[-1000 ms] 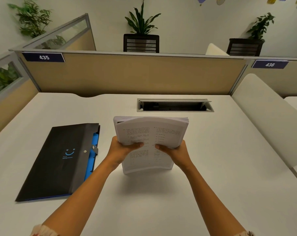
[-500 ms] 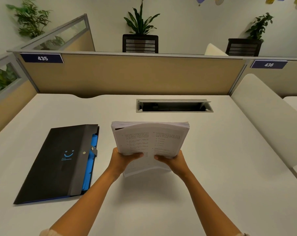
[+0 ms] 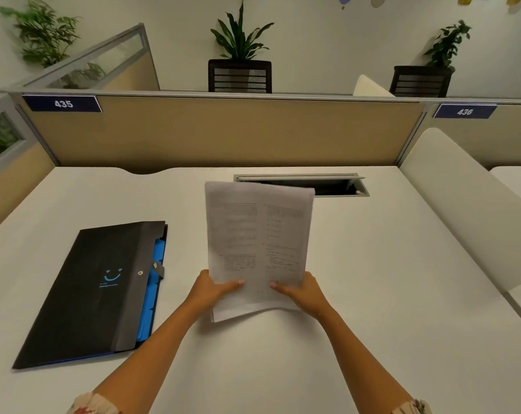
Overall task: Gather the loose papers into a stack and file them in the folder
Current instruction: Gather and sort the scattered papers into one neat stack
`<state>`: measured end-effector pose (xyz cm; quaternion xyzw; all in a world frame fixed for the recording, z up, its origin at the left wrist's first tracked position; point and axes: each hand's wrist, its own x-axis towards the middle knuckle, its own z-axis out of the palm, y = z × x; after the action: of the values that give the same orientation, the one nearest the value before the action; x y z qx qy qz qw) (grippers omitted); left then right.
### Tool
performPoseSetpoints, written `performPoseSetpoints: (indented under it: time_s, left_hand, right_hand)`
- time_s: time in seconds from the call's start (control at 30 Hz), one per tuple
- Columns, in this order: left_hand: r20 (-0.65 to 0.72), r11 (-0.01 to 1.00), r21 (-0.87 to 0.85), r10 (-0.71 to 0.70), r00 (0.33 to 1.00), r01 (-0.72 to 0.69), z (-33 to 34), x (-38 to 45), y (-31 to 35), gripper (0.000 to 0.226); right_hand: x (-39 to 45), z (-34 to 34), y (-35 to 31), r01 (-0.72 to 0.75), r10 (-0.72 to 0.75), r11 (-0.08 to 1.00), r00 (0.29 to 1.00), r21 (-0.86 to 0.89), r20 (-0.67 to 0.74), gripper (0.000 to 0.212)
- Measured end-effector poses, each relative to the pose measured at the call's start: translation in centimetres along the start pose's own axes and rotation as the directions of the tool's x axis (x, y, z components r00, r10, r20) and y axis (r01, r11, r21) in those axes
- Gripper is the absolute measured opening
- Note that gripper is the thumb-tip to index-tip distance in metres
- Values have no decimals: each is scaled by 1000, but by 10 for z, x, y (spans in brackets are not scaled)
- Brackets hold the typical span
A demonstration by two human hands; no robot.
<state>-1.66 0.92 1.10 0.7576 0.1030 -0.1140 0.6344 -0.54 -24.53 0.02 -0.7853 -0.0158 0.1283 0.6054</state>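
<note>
At far left we see the closed black folder lying flat on the white surface. Beside it, our left hand and right hand each grip the lower edge of the paper stack, held upright above the surface.

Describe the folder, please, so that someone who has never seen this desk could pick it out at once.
Start at the white desk below the beige partition with the 435 sign. The folder lies flat on its left part, left of the paper stack held in both hands. It is the only dark thing there: black, closed with a snap, a small blue smile on its cover and blue dividers showing along its right edge.
</note>
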Motion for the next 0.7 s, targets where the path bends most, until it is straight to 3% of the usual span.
performPoseSetpoints:
  time_s: [0.27, 0.53, 0.7]
  left_hand:
    - [175, 972, 48, -236, 956, 231, 18, 5, -5, 55]
    - [105, 965, 86, -258, 961, 249, 43, 9, -8, 58]
    - [15, 940, 253, -240, 971, 229, 61, 9, -1, 57]
  right_hand:
    - [1, -8, 28, -229, 237, 960, 971, -161, 31, 66]
    - [-3, -29, 37, -337, 324, 914, 941, -225, -94, 67]
    - [-9, -52, 38, -388, 339, 882, 917, -269, -211, 66]
